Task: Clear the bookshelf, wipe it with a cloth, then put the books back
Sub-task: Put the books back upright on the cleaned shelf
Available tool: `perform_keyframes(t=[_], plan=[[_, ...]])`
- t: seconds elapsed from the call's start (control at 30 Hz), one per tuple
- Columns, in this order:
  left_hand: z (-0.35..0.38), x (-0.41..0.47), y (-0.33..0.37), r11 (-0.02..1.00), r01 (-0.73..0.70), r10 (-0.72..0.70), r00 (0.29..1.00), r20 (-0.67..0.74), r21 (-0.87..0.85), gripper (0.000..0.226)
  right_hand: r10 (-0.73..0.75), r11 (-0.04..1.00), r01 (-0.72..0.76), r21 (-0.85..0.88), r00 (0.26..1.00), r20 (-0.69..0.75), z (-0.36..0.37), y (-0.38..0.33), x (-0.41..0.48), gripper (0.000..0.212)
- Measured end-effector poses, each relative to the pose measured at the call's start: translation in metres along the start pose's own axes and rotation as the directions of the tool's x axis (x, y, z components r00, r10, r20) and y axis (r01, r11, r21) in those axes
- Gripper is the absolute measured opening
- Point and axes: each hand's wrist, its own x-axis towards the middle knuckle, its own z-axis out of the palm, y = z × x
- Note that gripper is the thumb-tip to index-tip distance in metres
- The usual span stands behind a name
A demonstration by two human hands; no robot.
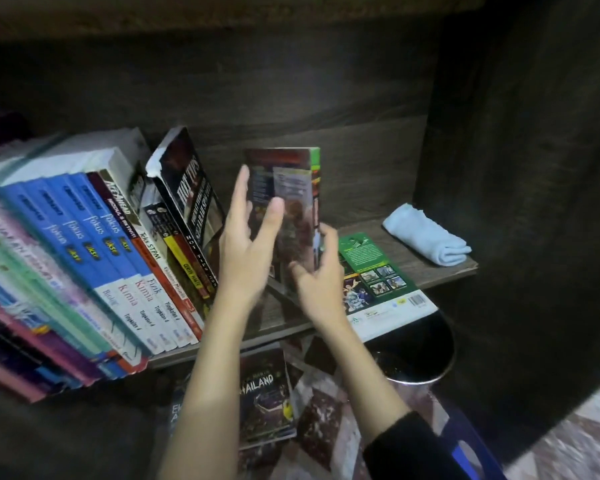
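The bookshelf (pixel 361 216) fills the frame. A row of books (pixel 101 237) leans across its left half. At centre, a dark book (pixel 291 202) stands upright on the shelf. A green book (pixel 371 271) lies flat just right of it, and a folded pale blue cloth (pixel 426 233) lies at the far right. The left hand (pixel 246 237) lies flat against the dark book's cover, fingers straight. The right hand (pixel 319 268) curls round its right edge.

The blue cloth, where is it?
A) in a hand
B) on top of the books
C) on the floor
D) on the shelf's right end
D: the folded blue cloth lies on the shelf near its right end.
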Motion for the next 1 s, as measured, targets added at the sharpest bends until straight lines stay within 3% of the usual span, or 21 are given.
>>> perform_keyframes(t=[0.1, 0.2, 0.37, 0.6, 0.67, 0.83, 1.0], plan=[[-0.005, 0.000, 0.007, 0.995, -0.069, 0.067, 0.997, 0.026, 0.071, 0.089, -0.088, 0.987, 0.090, -0.133, 0.996, 0.019, 0.018, 0.010, -0.013, 0.060], [-0.011, -0.001, 0.004, 0.963, -0.097, 0.103, 0.995, -0.011, 0.253, 0.084, -0.144, 0.974, 0.156, -0.161, 0.986, 0.083, 0.036, 0.019, -0.023, 0.052], [-0.031, -0.004, 0.005, 0.848, -0.132, 0.167, 0.986, -0.023, 0.513, 0.073, -0.031, 0.986, 0.076, -0.149, 0.957, 0.287, 0.052, 0.029, -0.019, 0.042], [-0.045, -0.007, -0.004, 0.847, -0.104, 0.202, 0.970, -0.136, 0.521, 0.081, 0.155, 0.988, -0.120, -0.099, 0.745, 0.649, 0.052, 0.045, 0.008, 0.080], [-0.046, -0.007, -0.007, 0.819, -0.124, 0.258, 0.952, -0.167, 0.560, 0.081, 0.190, 0.982, -0.152, -0.116, 0.702, 0.686, 0.044, 0.051, 0.014, 0.084], [-0.048, -0.009, -0.017, 0.491, -0.077, 0.514, 0.830, -0.217, 0.868, 0.070, 0.230, 0.973, -0.156, -0.170, 0.715, 0.660, 0.041, 0.055, 0.015, 0.084], [-0.049, -0.005, -0.023, 0.405, 0.048, 0.469, 0.847, -0.253, 0.913, 0.073, 0.226, 0.910, 0.059, -0.410, 0.759, 0.610, 0.047, 0.052, 0.016, 0.080]])
